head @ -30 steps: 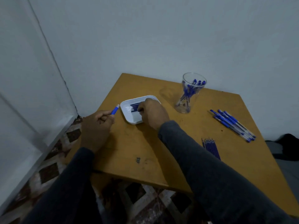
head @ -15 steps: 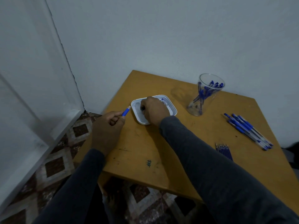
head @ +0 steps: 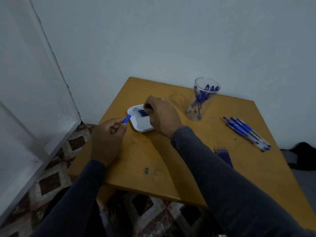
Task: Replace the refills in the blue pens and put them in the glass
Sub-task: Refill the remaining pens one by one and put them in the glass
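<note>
Left hand (head: 106,134) pinches a blue pen (head: 127,119) at the tray's (head: 142,126) 9 o'clock edge. Right hand (head: 161,115) curls over refills (head: 142,112) inside the tray; its grip cannot be told. Glass (head: 201,100) stands at 3 o'clock on the counter (head: 188,168).

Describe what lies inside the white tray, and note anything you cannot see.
The tray holds a few dark blue pieces at its far end. The right hand covers its right side, fingers reaching those pieces, so whatever lies beneath is hidden.
</note>
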A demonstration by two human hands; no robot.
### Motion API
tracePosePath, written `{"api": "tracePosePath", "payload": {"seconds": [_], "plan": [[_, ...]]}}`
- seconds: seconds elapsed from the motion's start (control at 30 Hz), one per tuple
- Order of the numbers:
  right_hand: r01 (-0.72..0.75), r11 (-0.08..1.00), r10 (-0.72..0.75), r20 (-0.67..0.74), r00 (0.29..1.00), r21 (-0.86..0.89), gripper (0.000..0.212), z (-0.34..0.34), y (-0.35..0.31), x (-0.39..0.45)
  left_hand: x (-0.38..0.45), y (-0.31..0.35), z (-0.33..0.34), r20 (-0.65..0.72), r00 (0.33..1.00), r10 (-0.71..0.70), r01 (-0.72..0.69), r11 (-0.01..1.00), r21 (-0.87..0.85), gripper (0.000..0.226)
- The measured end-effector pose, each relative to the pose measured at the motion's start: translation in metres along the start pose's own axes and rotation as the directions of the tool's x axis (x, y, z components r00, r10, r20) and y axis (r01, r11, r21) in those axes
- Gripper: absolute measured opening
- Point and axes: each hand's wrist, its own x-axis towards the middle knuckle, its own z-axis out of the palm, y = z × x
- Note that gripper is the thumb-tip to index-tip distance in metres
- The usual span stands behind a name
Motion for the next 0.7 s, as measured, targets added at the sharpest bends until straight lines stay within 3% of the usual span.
{"api": "tracePosePath", "payload": {"seconds": [0.17,0.3,0.4,0.53,0.7], "plan": [[0.036,0.991,-0.018,-0.141,0.99,0.126,0.016,-0.029,0.017,-0.039,-0.021,0.025,0.028,0.054,0.986,0.156,-0.153,0.987,-0.057,0.025],[-0.098,0.947,0.155,-0.168,0.973,0.306,0.029,-0.053,0.046,-0.073,-0.037,0.044,0.056,0.124,0.987,0.105,-0.083,0.982,-0.171,0.023],[-0.176,0.898,0.262,-0.17,0.95,0.403,0.025,-0.062,0.067,-0.1,-0.051,0.061,0.073,0.173,0.98,0.094,-0.066,0.985,-0.157,0.02],[-0.282,0.77,0.447,-0.169,0.878,0.573,0.011,-0.06,0.088,-0.126,-0.066,0.077,0.09,0.258,0.964,0.064,-0.024,0.987,-0.157,0.022],[-0.284,0.59,0.581,-0.154,0.799,0.756,0.012,-0.063,0.093,-0.149,-0.078,0.087,0.102,0.331,0.939,0.098,-0.059,0.99,-0.125,0.022]]}}
